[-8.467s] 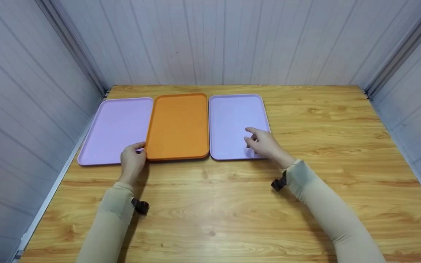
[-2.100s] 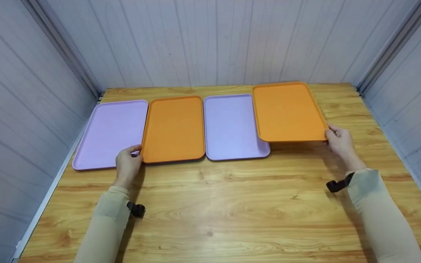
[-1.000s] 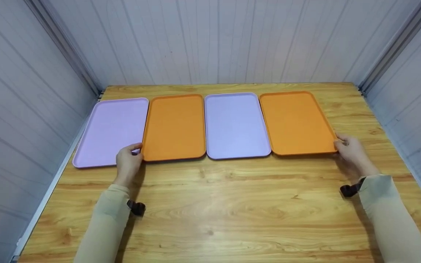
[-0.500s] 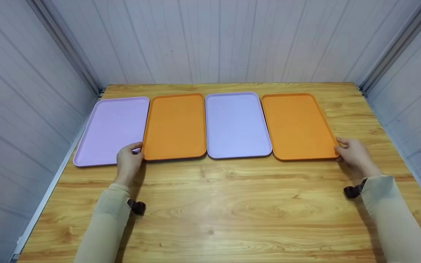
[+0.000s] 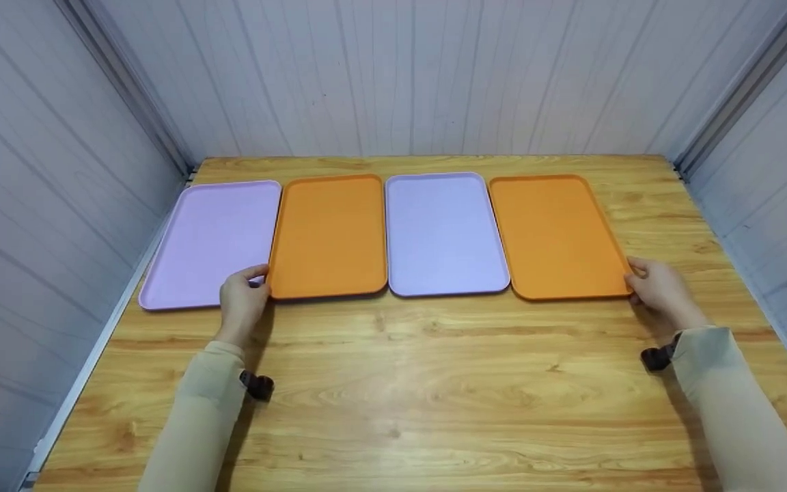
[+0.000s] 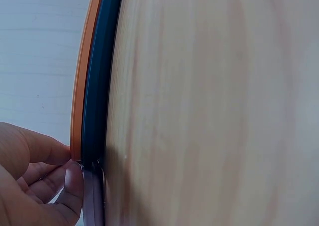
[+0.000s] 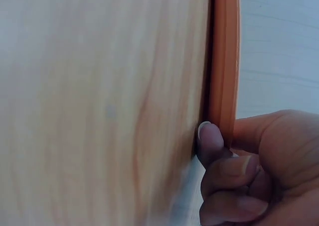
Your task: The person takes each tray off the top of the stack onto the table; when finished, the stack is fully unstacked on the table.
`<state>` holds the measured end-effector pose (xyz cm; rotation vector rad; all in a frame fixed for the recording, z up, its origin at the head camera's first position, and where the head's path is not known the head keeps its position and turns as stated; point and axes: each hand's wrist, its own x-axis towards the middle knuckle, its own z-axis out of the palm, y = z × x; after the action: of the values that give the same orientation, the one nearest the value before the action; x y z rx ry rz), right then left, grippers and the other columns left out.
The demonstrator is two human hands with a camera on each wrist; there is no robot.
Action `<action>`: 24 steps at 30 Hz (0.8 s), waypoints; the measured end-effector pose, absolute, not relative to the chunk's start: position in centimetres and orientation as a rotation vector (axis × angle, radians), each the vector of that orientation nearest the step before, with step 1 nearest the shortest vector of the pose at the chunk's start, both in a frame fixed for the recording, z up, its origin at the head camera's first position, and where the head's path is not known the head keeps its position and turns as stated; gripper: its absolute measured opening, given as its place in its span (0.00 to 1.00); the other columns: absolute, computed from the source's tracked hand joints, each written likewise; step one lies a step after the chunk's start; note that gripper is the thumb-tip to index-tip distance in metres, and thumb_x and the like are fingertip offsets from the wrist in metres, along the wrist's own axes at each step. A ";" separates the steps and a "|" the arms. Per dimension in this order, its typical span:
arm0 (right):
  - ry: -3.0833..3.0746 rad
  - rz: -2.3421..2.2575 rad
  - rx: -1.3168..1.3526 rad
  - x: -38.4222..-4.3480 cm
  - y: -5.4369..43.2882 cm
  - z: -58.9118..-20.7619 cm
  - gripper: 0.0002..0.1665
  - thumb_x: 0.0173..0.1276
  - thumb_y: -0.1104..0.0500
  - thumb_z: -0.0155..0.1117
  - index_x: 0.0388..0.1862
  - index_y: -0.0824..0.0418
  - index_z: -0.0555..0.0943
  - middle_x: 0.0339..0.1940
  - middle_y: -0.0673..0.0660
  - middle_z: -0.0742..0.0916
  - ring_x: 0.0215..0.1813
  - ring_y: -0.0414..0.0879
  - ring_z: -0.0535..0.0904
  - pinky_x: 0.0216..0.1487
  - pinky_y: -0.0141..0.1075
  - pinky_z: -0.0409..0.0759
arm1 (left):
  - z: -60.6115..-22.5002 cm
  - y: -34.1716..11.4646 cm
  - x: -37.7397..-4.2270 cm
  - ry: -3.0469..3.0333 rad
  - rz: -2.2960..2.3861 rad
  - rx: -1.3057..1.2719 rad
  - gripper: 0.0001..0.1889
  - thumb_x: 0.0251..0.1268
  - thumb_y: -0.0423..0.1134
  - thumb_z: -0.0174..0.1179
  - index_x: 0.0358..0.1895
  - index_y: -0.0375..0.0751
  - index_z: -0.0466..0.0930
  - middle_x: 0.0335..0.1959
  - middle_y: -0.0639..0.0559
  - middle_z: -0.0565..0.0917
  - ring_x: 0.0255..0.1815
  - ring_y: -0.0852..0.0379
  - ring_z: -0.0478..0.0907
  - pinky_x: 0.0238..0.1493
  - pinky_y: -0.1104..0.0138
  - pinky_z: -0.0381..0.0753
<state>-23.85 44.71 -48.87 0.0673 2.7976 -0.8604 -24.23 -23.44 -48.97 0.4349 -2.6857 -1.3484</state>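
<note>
Rectangular trays lie side by side in the head view: a pink-purple tray (image 5: 216,239) at the far left, an orange tray (image 5: 330,236), a pale purple tray (image 5: 445,232), and a second orange tray (image 5: 561,236) at the right. My left hand (image 5: 243,301) pinches the near left corner of the first orange tray with thumb and forefinger. In the left wrist view, a dark teal tray (image 6: 97,96) shows beneath that orange tray's edge. My right hand (image 5: 663,290) grips the second orange tray's near right corner, thumb and curled fingers at its rim (image 7: 225,76).
All the trays rest toward the back of a wood-grain table (image 5: 393,389). Pale panel walls (image 5: 407,75) enclose it at the back and both sides. A small dark camera sits on each wrist.
At first my right hand hovered over the pale purple tray, holding nothing. Later it held the second orange tray raised, then lowered it flat beside the pale purple one. My left hand stayed put.
</note>
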 end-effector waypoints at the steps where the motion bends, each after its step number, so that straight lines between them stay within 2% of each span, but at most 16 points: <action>1: 2.800 -0.854 0.064 -23.9 44.7 -48.9 0.34 0.78 0.56 0.46 0.75 0.72 0.53 0.21 0.54 0.84 0.22 0.46 0.80 0.26 0.36 0.74 | -49.0 -23.4 -24.2 -2.684 -1.344 0.435 0.21 0.60 0.26 0.54 0.58 0.34 0.80 0.42 0.37 0.84 0.41 0.51 0.77 0.30 0.77 0.71; 4: 2.797 -0.853 0.060 -24.0 44.6 -48.9 0.34 0.78 0.57 0.45 0.75 0.72 0.53 0.19 0.54 0.84 0.21 0.47 0.79 0.23 0.37 0.73 | -49.1 -23.4 -24.2 -2.686 -1.333 0.431 0.21 0.60 0.26 0.55 0.58 0.34 0.80 0.42 0.37 0.84 0.40 0.52 0.77 0.30 0.76 0.71; 7: 2.779 -0.863 0.072 -24.1 44.4 -48.9 0.33 0.78 0.58 0.44 0.75 0.72 0.52 0.21 0.54 0.84 0.22 0.47 0.79 0.22 0.37 0.74 | -49.1 -23.5 -24.2 -2.695 -1.324 0.429 0.21 0.60 0.26 0.54 0.58 0.34 0.80 0.43 0.37 0.84 0.39 0.53 0.77 0.30 0.76 0.71; 11: 2.766 -0.878 0.085 -24.2 44.2 -48.8 0.33 0.78 0.58 0.43 0.75 0.72 0.52 0.23 0.56 0.84 0.23 0.46 0.80 0.24 0.37 0.76 | -49.0 -23.5 -24.2 -2.705 -1.324 0.436 0.23 0.58 0.26 0.53 0.58 0.35 0.80 0.44 0.37 0.84 0.40 0.53 0.77 0.30 0.75 0.71; 24: 2.783 -0.810 0.051 -24.6 44.1 -48.9 0.33 0.77 0.60 0.42 0.75 0.73 0.52 0.21 0.54 0.83 0.22 0.46 0.79 0.25 0.38 0.76 | -48.8 -23.5 -24.2 -2.725 -1.296 0.450 0.22 0.59 0.26 0.53 0.59 0.35 0.80 0.44 0.37 0.83 0.40 0.51 0.75 0.31 0.74 0.70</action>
<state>-24.57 44.09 -48.92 0.0514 2.7832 -0.8096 -24.24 -23.46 -48.82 0.4501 -2.7255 -1.2963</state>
